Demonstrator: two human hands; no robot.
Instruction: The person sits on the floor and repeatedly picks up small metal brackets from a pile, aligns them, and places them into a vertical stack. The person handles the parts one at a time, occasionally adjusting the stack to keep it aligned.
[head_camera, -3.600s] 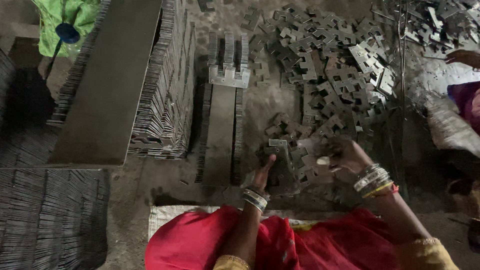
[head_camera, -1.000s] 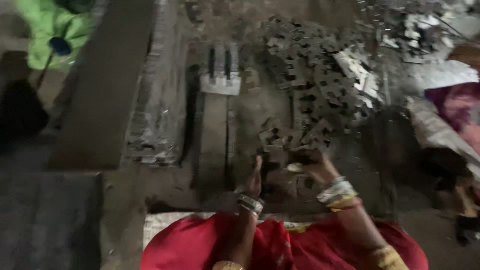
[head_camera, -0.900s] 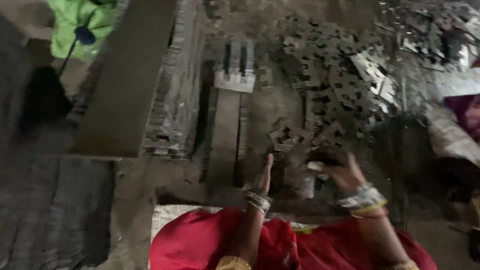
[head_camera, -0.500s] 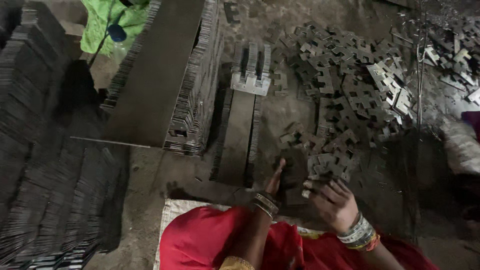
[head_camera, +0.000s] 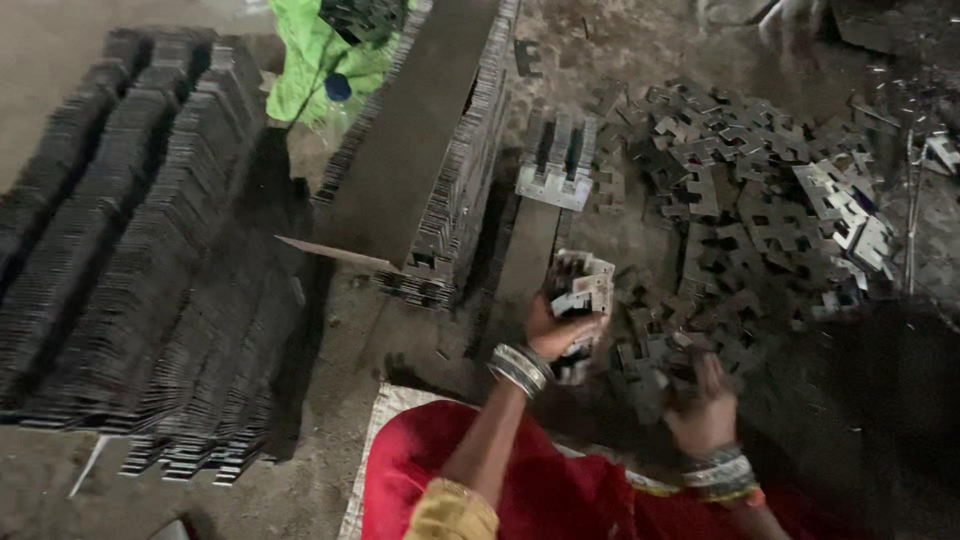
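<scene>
Metal stampings (head_camera: 582, 288) within left hand (head_camera: 556, 325)

Right hand (head_camera: 705, 415) blurred; grip on metal pieces (head_camera: 650, 375) unclear.

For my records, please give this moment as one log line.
left hand: holds stack of metal plates | right hand: on loose plate pile | plate stacks: beside
</scene>
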